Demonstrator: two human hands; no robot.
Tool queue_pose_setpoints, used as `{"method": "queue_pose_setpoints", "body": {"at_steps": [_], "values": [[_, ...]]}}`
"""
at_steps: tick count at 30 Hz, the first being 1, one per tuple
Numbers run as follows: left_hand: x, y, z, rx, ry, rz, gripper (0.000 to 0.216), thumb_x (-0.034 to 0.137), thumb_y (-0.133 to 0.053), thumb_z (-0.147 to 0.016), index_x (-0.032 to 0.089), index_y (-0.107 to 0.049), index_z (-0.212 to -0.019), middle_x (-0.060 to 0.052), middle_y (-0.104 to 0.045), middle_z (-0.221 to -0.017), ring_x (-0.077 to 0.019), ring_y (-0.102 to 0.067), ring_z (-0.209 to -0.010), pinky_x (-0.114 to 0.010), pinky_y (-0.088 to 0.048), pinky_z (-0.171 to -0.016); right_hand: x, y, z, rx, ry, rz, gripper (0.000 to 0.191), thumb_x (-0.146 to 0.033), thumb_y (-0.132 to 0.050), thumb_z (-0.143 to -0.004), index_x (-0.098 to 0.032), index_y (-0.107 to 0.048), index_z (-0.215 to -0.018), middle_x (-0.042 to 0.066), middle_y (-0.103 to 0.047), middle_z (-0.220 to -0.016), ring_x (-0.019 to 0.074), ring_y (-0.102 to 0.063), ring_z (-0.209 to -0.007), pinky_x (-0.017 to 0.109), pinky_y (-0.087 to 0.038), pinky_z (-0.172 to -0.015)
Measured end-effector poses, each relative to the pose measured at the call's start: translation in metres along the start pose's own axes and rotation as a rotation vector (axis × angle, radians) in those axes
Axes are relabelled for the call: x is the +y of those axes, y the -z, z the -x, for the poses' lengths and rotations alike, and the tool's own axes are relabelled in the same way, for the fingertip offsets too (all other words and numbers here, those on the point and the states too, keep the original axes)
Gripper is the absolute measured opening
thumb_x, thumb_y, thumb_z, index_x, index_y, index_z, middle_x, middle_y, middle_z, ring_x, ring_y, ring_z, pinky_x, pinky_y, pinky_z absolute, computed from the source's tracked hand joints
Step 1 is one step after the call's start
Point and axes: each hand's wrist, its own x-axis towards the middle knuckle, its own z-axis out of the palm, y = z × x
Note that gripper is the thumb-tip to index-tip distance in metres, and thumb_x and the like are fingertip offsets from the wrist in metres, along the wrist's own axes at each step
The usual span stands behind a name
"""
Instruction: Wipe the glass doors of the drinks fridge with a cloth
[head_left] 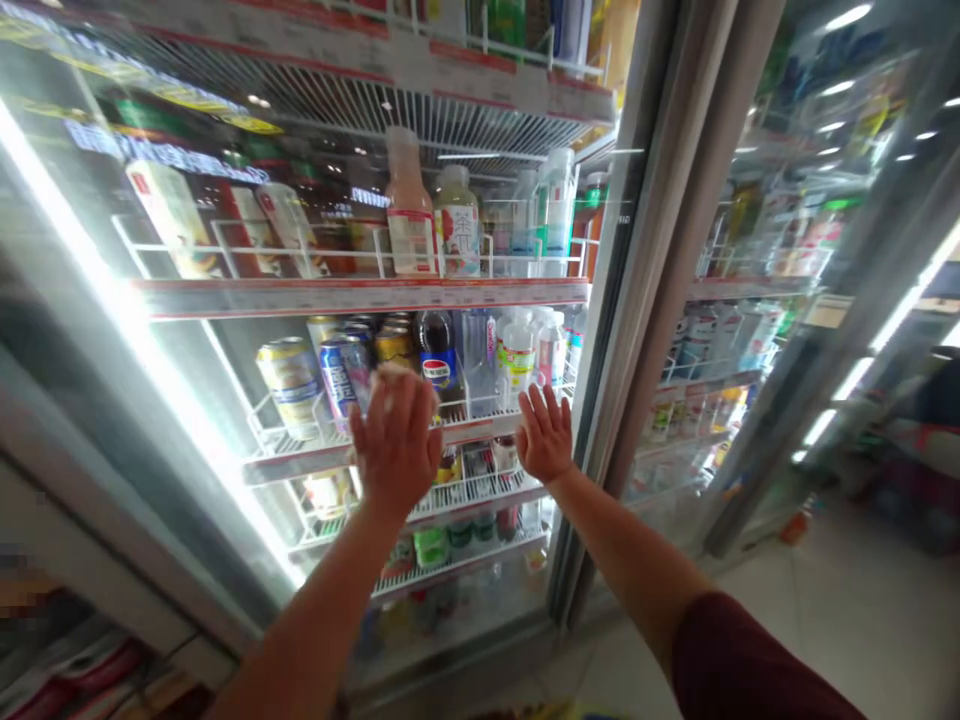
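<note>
My left hand point(397, 440) is raised against or just before the glass door of a lit drinks fridge, in front of the cans. Its thumb and little finger stand apart; its fingertips are blurred, with a pale patch there that I cannot make out. My right hand point(545, 432) lies flat with spread fingers near the door's right frame. Between and behind the hands show a cola bottle point(436, 350) with a blue label, a gold-and-white can point(289, 385), a blue can point(341, 375) and a bottle with a yellow-green label point(517, 352).
Higher up, a pink drink bottle point(410, 215) and a white-labelled tea bottle point(459, 222) stand behind a wire rail. A grey door frame point(637, 300) runs down beside my right hand. Another glass-fronted fridge section point(697, 400) is to the right, over a tiled floor point(787, 610).
</note>
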Motion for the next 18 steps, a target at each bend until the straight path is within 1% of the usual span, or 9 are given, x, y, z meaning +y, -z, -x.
{"method": "queue_pose_setpoints", "body": {"at_steps": [2,3,5,9,11,12,14,16,18], "values": [[0.007,-0.004,0.037,-0.128,-0.157,0.095,0.062,0.030,-0.051,-0.100,0.027,-0.036,-0.160,-0.005,-0.053,-0.154,-0.0180,-0.018,-0.159,-0.041,0.001,-0.133,0.000,0.000,0.000,0.006,0.006,0.001,0.071,-0.024,-0.043,-0.099,-0.020,-0.017,-0.165,0.008,-0.042,-0.164,0.0221,-0.020,-0.160,0.046,-0.011,-0.132],[0.004,-0.004,0.045,-0.183,-0.217,0.129,0.059,0.028,-0.051,-0.100,0.030,-0.039,-0.158,-0.003,-0.056,-0.151,-0.0170,-0.025,-0.157,-0.040,0.003,-0.133,0.000,-0.001,0.001,0.009,0.009,0.003,0.071,-0.024,-0.043,-0.099,-0.019,-0.017,-0.165,0.009,-0.042,-0.164,0.0221,-0.020,-0.160,0.046,-0.011,-0.132],[-0.014,0.002,0.038,-0.203,-0.228,0.139,0.056,0.026,-0.051,-0.101,0.033,-0.043,-0.155,-0.002,-0.057,-0.150,-0.0197,-0.037,-0.152,-0.045,0.007,-0.132,0.001,-0.001,0.001,0.007,0.012,0.008,0.071,-0.024,-0.043,-0.099,-0.019,-0.018,-0.165,0.009,-0.042,-0.164,0.0224,-0.020,-0.160,0.047,-0.012,-0.132],[-0.067,0.025,-0.022,-0.011,0.077,-0.027,0.062,0.029,-0.052,-0.100,0.024,-0.036,-0.159,-0.010,-0.044,-0.160,-0.0312,-0.025,-0.156,-0.063,0.005,-0.126,0.001,0.001,0.000,0.012,0.021,0.011,0.070,-0.023,-0.044,-0.099,-0.018,-0.020,-0.164,0.010,-0.041,-0.164,0.0229,-0.018,-0.160,0.047,-0.013,-0.132],[-0.073,0.031,-0.026,0.026,0.174,-0.083,0.067,0.032,-0.052,-0.099,0.018,-0.031,-0.161,-0.014,-0.036,-0.164,-0.0340,-0.018,-0.158,-0.065,0.001,-0.126,0.000,0.002,-0.001,0.027,0.030,0.004,0.070,-0.022,-0.044,-0.099,-0.017,-0.019,-0.165,0.011,-0.041,-0.164,0.0229,-0.016,-0.161,0.047,-0.013,-0.131],[-0.068,0.031,-0.016,0.021,0.192,-0.090,0.070,0.034,-0.052,-0.098,0.015,-0.029,-0.162,-0.015,-0.033,-0.166,-0.0348,-0.015,-0.159,-0.064,-0.002,-0.127,0.000,0.002,-0.001,0.029,0.030,0.001,0.070,-0.022,-0.044,-0.099,-0.017,-0.019,-0.165,0.011,-0.041,-0.164,0.0230,-0.015,-0.161,0.047,-0.013,-0.131],[-0.048,0.025,0.025,-0.038,0.162,-0.064,0.079,0.040,-0.056,-0.096,0.013,-0.024,-0.163,-0.019,-0.029,-0.167,-0.0350,-0.009,-0.160,-0.060,-0.005,-0.128,0.000,0.002,-0.001,0.023,0.026,-0.003,0.071,-0.022,-0.044,-0.099,-0.017,-0.018,-0.165,0.011,-0.041,-0.164,0.0230,-0.015,-0.161,0.047,-0.013,-0.131],[-0.029,0.016,0.072,-0.092,0.046,-0.001,0.075,0.039,-0.057,-0.096,0.018,-0.029,-0.162,-0.016,-0.039,-0.162,-0.0298,-0.010,-0.160,-0.052,-0.008,-0.130,0.000,0.001,0.000,0.010,0.019,-0.004,0.070,-0.023,-0.044,-0.099,-0.017,-0.019,-0.165,0.011,-0.042,-0.164,0.0235,-0.018,-0.161,0.048,-0.014,-0.131],[-0.027,0.013,0.099,-0.187,-0.071,0.027,0.068,0.038,-0.059,-0.095,0.027,-0.038,-0.158,-0.010,-0.052,-0.154,-0.0263,-0.024,-0.158,-0.048,-0.005,-0.131,0.000,0.000,0.002,-0.004,0.011,-0.007,0.070,-0.024,-0.045,-0.099,-0.018,-0.020,-0.164,0.011,-0.042,-0.164,0.0241,-0.021,-0.160,0.049,-0.014,-0.131]]}}
